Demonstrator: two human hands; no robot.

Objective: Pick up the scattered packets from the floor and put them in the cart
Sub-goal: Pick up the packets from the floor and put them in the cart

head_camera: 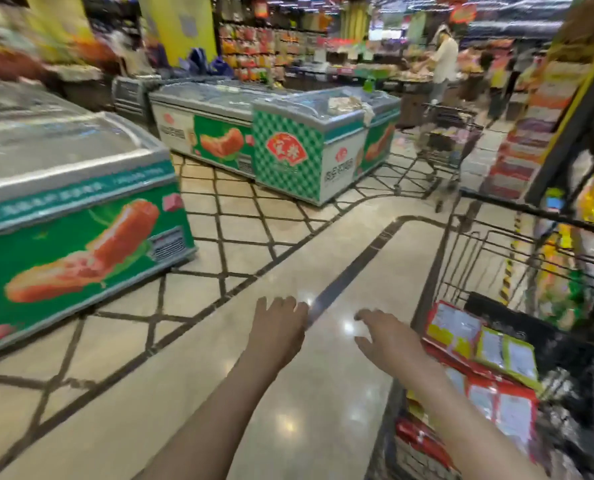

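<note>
head view, supermarket aisle, frame blurred by motion. all places taken from the cart (441, 258), a black wire trolley at the right edge.

both bare arms stretched forward over the floor (288, 258), just left of the cart's near wall. left hand (278, 323) empty, fingers out and together, knuckles up. right hand (382, 336) empty too, fingers spread and loosely bent, nearer the cart rim, touching nothing.

packets (475, 344) lying inside the cart, piled flat and overlapping against the near wall. red and yellow wrappers, white printed panels facing up, one green-yellow pair on top. print too blurred to read. no loose packets visible on the stretch of floor left of the cart; beyond the frame, cannot tell.

handling, as judgement: flat sealed pouches, probably light, soft and crinkly, film likely slick on polished tile. best taken by a pinch at an edge or a sealed seam, or slid onto the fingers, not squeezed at the middle in case the contents crush. low risk if dropped in from the rim.

left of the cart, well apart: chest freezer (77, 209) with green side panels and sausage pictures, a second freezer row (288, 147) further off. ahead of the cart, another trolley (444, 140) and a shopper (444, 64) at a counter.
</note>
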